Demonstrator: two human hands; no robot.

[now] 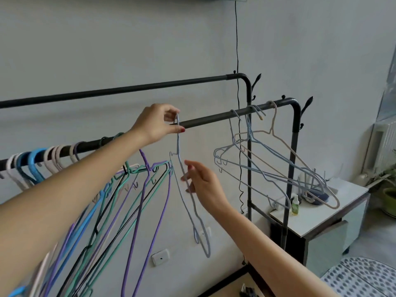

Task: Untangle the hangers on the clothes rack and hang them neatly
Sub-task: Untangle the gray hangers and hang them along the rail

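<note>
Hangers were split in two lots on the front rail [214,120]: a tangled bunch [128,189] at the left end, three tidy hangers [267,159] spaced out near the right post. We judged the sorting partway done, with the tangle remaining.

We had our left hand [157,124] pinching the hook of a pale blue hanger [188,194], thumb and fingers closed round the wire at rail height, probably to seat it on the bar. Our right hand [202,181] sat at the hanger's sloping arm, fingers straight and loose, touching it, likely to steady the swing; we gripped nothing there.

Bare rail ran between the hook and the tidy three, so there was room to slide rightward. The purple hanger [145,200] hung just beside the pale one's shoulder, a snag risk. A cabinet [321,221] stood beyond the post, well apart.
</note>
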